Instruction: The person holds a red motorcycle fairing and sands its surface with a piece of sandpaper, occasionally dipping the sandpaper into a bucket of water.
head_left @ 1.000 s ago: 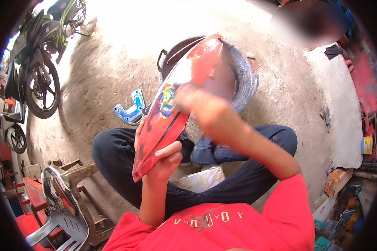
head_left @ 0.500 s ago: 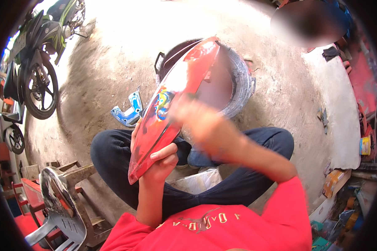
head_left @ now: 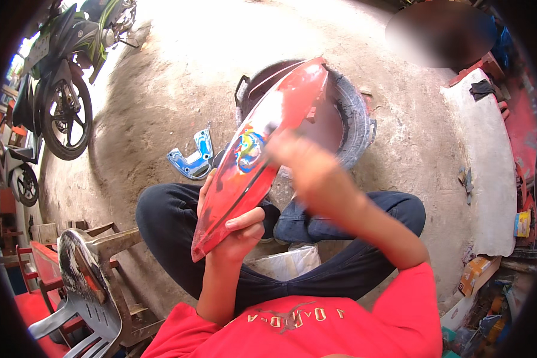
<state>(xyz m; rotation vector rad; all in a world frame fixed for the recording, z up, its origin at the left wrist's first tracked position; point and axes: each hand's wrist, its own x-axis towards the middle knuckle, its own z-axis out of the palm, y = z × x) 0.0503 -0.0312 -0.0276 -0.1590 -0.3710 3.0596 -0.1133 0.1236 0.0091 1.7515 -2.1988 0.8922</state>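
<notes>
A long red motorcycle body panel (head_left: 235, 200) slants up and away in front of me, with patches of blue, yellow and white showing through its worn middle. My left hand (head_left: 244, 235) grips its near end, thumb on the front and fingers behind. Blurred by motion, my right hand (head_left: 304, 158) is curled against the panel's right edge beside the coloured patch. Its fingers look closed; whatever they hold is too smeared to make out. Beneath the panel's far end stands a round dark tub (head_left: 355, 134) with murky reddish water (head_left: 325, 134) in it.
A blue and white plastic part (head_left: 191, 158) lies on the concrete floor left of the tub. Motorcycles (head_left: 65, 113) stand at the far left, a grey chair (head_left: 92, 286) at the near left. A whitish block (head_left: 289, 262) sits between my legs. Clutter (head_left: 489, 310) lines the right side.
The whole view has shifted slightly, so panel and tub appear farther right. My right hand stays blurred at the panel's coloured patch; my left hand keeps its grip.
</notes>
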